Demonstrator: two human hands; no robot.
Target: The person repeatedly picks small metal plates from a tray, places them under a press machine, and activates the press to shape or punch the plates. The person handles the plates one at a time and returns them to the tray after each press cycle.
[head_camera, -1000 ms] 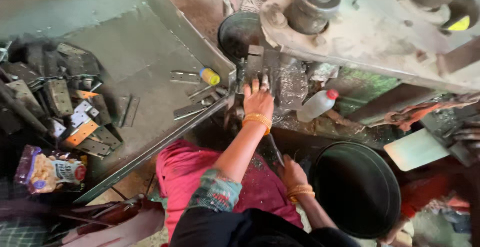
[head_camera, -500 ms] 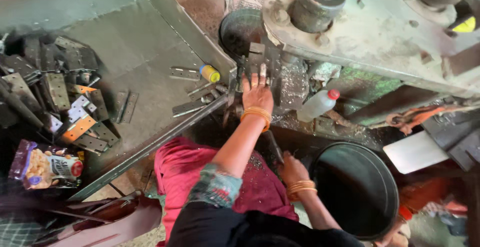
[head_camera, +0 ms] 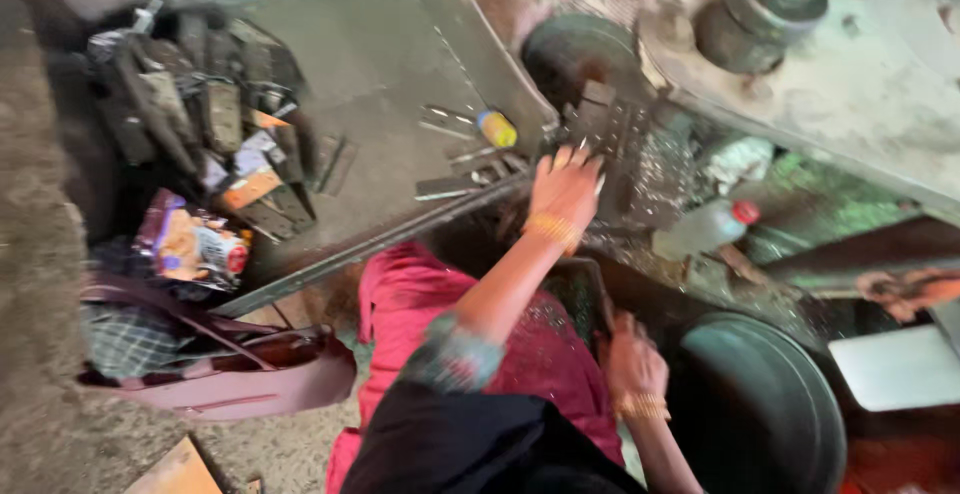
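Filling the upper right of the frame, a big grimy machine body (head_camera: 850,84) overhangs a cluttered, dusty floor; a flat metal tray (head_camera: 390,74) lies upper left with scrap piled on it. At lower right stands a dark round drum (head_camera: 760,414). The left hand (head_camera: 565,189) rests spread, fingers loose, on a dark metal block (head_camera: 610,139) at centre top. The right hand (head_camera: 632,364) sits low beside the drum; I cannot tell its grip through the blur. Little free room lies between tray edge and machine

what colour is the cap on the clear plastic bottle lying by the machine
Red, on the clear plastic bottle; seen in the head view.
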